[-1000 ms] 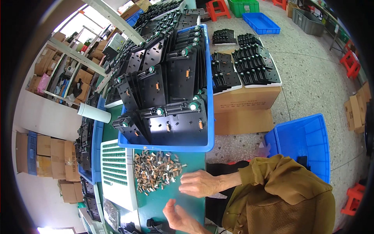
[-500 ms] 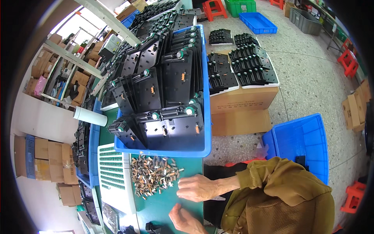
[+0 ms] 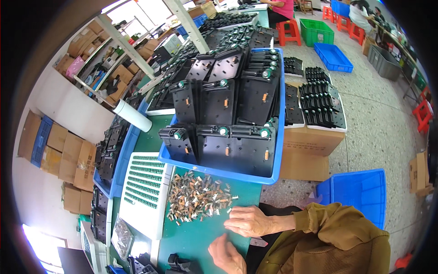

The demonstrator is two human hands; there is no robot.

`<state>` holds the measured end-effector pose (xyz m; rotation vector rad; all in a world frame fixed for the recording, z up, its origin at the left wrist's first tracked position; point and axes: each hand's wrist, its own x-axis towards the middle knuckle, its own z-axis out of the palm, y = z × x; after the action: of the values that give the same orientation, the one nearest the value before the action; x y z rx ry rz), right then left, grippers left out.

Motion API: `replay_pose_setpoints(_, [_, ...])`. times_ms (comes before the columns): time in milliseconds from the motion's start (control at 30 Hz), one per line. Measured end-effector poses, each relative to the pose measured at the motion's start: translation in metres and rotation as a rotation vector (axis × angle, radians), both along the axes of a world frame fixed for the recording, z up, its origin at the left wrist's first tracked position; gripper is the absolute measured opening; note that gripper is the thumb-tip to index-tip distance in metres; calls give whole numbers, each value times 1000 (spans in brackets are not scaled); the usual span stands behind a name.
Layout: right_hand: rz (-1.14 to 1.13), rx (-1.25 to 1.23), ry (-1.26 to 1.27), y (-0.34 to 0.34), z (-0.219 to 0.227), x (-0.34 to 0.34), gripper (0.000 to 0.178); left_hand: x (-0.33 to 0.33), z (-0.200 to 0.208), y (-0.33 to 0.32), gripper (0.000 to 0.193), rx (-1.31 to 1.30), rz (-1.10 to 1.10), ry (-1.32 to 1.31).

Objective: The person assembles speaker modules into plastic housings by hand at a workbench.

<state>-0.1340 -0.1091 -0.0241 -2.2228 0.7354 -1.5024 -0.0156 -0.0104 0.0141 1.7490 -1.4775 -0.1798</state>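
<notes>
My right hand (image 3: 247, 221), coming out of an olive-brown sleeve, has its fingers curled together at the near right edge of a pile of small brown, white and dark parts (image 3: 198, 198). Whatever is between its fingertips is too small to make out. Just below it is my left hand (image 3: 226, 254), over the green tabletop (image 3: 182, 237), its fingers bent and smeared. Left of the pile a white tray (image 3: 141, 219) carries rows of tiny dark green parts (image 3: 145, 179). Behind the pile stands a blue crate (image 3: 219, 172) of black panels (image 3: 239, 144), several with small orange-brown pieces on them.
A white cylinder (image 3: 132, 115) lies left of the crate, near another blue crate (image 3: 119, 171). On the right, a blue bin (image 3: 358, 192) sits on the floor beside a cardboard box (image 3: 312, 141) bearing more panels. A clear plastic bag (image 3: 122, 237) lies lower left. Other people are far back.
The whole view has turned, so the crate, pile and tray now appear farther right and lower. My right hand sits slightly nearer the pile. My left hand is blurrier than before.
</notes>
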Motion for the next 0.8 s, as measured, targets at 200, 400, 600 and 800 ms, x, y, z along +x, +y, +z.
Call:
replay_pose_setpoints(200, [42, 155, 49, -2, 6, 1, 16, 3, 0, 0, 30, -21, -26, -50])
replay_pose_setpoints(400, [206, 345, 111, -6, 26, 5, 12, 6, -4, 1, 31, -61, -86, -134])
replay_pose_setpoints(600, [211, 329, 78, 3, 16, 16, 10, 4, -4, 1, 29, -70, -82, -119])
replay_pose_setpoints(800, [190, 353, 27, 0, 12, 15, 11, 2, 0, 0, 23, -48, -87, -139])
